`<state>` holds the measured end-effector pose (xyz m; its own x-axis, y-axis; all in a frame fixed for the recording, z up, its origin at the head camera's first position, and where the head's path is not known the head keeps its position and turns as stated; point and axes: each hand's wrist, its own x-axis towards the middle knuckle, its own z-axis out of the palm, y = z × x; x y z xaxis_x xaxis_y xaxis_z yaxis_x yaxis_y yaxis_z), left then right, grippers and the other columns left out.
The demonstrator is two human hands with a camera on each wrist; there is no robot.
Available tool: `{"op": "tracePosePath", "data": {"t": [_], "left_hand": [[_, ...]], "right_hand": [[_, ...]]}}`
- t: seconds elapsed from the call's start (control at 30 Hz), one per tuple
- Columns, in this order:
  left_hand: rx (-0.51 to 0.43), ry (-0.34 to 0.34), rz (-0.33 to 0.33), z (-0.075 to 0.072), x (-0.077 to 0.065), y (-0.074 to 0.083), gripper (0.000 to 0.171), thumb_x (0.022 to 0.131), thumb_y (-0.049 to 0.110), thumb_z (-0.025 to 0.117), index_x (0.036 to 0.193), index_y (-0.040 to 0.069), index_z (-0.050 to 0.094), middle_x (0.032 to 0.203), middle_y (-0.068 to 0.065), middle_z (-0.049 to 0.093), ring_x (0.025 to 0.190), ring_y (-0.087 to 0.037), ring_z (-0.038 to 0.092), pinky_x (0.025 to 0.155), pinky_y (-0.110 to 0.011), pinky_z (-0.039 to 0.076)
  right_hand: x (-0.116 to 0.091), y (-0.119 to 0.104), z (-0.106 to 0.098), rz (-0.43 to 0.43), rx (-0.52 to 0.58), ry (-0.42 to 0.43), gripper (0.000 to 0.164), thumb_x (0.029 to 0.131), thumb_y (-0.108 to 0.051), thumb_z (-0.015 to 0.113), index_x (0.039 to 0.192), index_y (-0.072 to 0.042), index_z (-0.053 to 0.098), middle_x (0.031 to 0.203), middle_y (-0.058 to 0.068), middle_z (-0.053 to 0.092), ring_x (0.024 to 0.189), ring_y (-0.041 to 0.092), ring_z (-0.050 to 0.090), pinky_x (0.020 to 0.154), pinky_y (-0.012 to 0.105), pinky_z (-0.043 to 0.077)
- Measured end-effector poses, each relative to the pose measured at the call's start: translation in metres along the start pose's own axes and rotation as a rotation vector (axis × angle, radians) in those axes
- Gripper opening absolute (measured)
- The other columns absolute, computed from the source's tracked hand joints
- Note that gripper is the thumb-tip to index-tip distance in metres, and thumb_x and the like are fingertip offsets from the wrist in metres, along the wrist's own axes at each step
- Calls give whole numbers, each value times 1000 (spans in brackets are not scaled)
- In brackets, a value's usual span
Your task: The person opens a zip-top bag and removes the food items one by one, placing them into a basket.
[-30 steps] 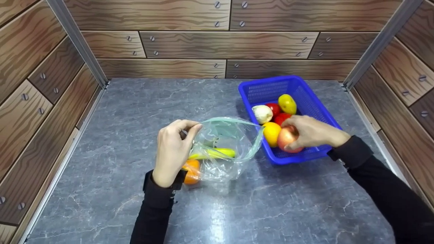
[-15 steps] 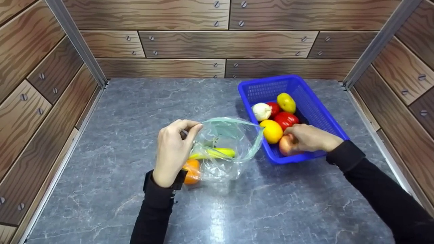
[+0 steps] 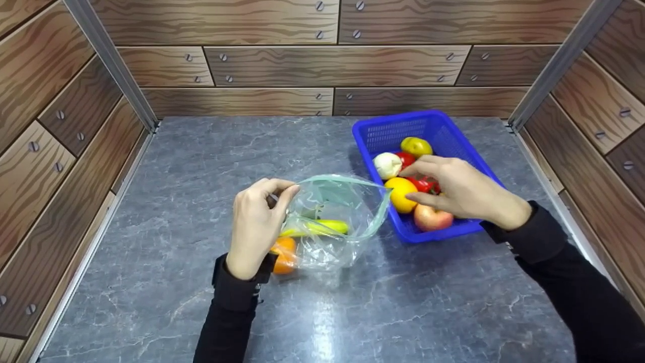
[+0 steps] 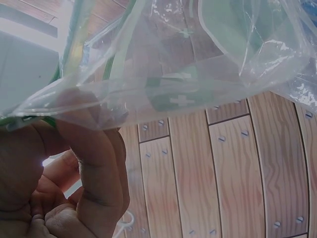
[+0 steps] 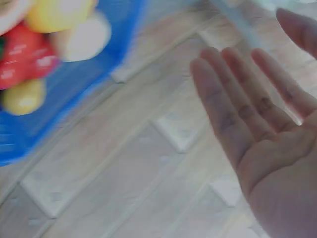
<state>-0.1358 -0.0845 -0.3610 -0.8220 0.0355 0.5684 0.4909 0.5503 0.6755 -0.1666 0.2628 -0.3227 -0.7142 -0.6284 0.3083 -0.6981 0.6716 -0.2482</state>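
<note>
In the head view, my left hand [image 3: 257, 222] pinches the green rim of a clear plastic bag [image 3: 330, 254], whose mouth gapes. A long yellow piece [image 3: 330, 227] and a rounded orange one [image 3: 284, 254] show at the bag; the wrist hides part of the orange one. My right hand [image 3: 463, 189] hovers over the blue basket [image 3: 363, 143], fingers spread, holding nothing. Beneath it are an apple [image 3: 432, 219], an orange [image 3: 401, 195] and a shiny red pepper [image 3: 423, 184], partly covered. The right wrist view shows the palm and extended fingers, blurred.
Farther back in the basket lie a whitish bulb-like piece [image 3: 387, 165], another red piece [image 3: 406, 159] and a yellow-green fruit [image 3: 416, 146]. Wood-patterned panels [image 3: 272, 65] enclose the grey marbled tabletop [image 3: 211, 151] at the back and both sides.
My right hand has let go of the apple, which stays in the basket, and has lifted above the fruit. The yellow-green fruit has shifted slightly left. My left hand keeps its pinch.
</note>
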Motion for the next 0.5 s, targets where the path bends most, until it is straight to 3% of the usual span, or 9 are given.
{"op": "tracePosePath", "data": {"t": [0.1, 0.2, 0.33, 0.5], "left_hand": [[2, 1, 1, 0, 0, 0, 15, 92, 26, 66, 89, 16, 76, 71, 0, 64, 54, -7, 49, 54, -20, 42], [0, 3, 2, 0, 0, 0, 14, 92, 26, 67, 89, 16, 76, 73, 1, 66, 56, -5, 50, 55, -20, 43], [-10, 2, 2, -1, 1, 0, 15, 91, 27, 68, 88, 15, 76, 74, 0, 68, 57, -7, 53, 56, -20, 45], [-15, -4, -2, -1, 0, 1, 15, 91, 27, 67, 89, 16, 76, 76, 2, 68, 58, -16, 56, 56, -20, 45]], "right_hand": [[11, -24, -4, -92, 43, 74, 30, 81, -20, 80, 109, -17, 70, 98, -4, 68, 81, 6, 58, 71, 20, 48], [23, -45, -1, -193, 68, 94, 29, 81, -20, 80, 108, -17, 71, 99, -4, 69, 85, 5, 62, 78, 17, 50], [41, -66, 14, -308, 70, 33, 27, 84, -22, 77, 110, -15, 70, 102, -2, 70, 88, 9, 66, 78, 22, 55], [63, -82, 40, -314, 27, -98, 25, 87, -21, 73, 110, -13, 70, 103, 2, 69, 86, 13, 67, 75, 26, 57]]}}
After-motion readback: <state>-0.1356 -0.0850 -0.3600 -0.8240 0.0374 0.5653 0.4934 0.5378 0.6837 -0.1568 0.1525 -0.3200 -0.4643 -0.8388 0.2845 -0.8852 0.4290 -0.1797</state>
